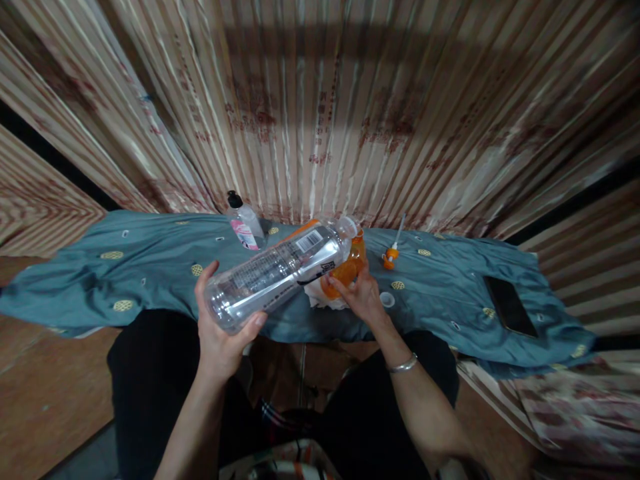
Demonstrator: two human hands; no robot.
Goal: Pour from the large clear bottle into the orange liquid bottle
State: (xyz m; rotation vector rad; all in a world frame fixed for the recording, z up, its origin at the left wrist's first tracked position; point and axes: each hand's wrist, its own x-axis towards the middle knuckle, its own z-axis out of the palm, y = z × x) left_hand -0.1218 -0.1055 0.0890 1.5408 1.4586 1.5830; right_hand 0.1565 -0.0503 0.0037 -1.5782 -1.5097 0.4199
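My left hand (223, 337) is closed around the base end of a large clear plastic bottle (270, 272), which has a printed label. The bottle lies tilted almost flat, its neck pointing right. My right hand (361, 293) grips a smaller translucent orange bottle (346, 270), partly hidden behind the clear one. The clear bottle's mouth is at the orange bottle's open neck; whether they touch I cannot tell. Liquid flow cannot be made out. Under the orange bottle is a crumpled white tissue (320, 298). A small whitish cap (387, 299) lies beside my right hand.
On the blue-green patterned cloth (160, 267) stands a clear pump bottle (246, 223) with a black top, at the back left. An orange pump head (391, 257) with a pale tube sits behind my right hand. A dark phone (509, 305) lies right. A striped curtain (320, 113) hangs behind.
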